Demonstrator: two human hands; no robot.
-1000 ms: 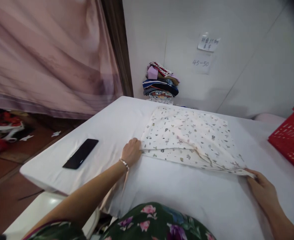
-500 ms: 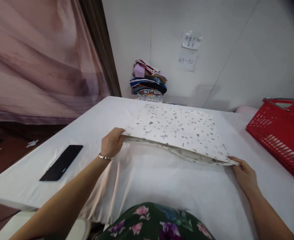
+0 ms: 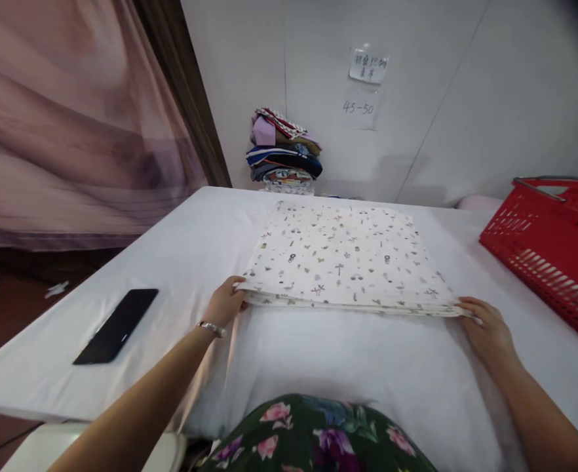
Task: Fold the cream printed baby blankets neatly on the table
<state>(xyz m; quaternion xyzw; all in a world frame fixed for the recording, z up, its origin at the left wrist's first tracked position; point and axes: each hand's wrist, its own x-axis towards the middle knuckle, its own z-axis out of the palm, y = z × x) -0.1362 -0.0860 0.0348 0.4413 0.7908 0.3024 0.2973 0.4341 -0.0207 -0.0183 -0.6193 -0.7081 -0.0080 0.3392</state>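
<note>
A folded white cloth (image 3: 343,259) with small printed figures lies flat on the white-covered table (image 3: 348,360). My left hand (image 3: 226,303) pinches the cloth's near left corner, with a thin bracelet on the wrist. At the near right corner my right hand (image 3: 485,331) grips the stacked edges, fingers curled over them. Both hands rest low on the table surface at the cloth's front edge.
A black phone (image 3: 116,326) lies on the table's left side. A red plastic basket (image 3: 554,252) stands at the right. A stack of folded clothes (image 3: 283,152) sits against the back wall under two paper notes (image 3: 365,85). A pink curtain (image 3: 73,118) hangs on the left.
The cloth's front edge was held lifted half a second ago; it has come down and now lies flat and squared. Both hands stayed on its near corners.
</note>
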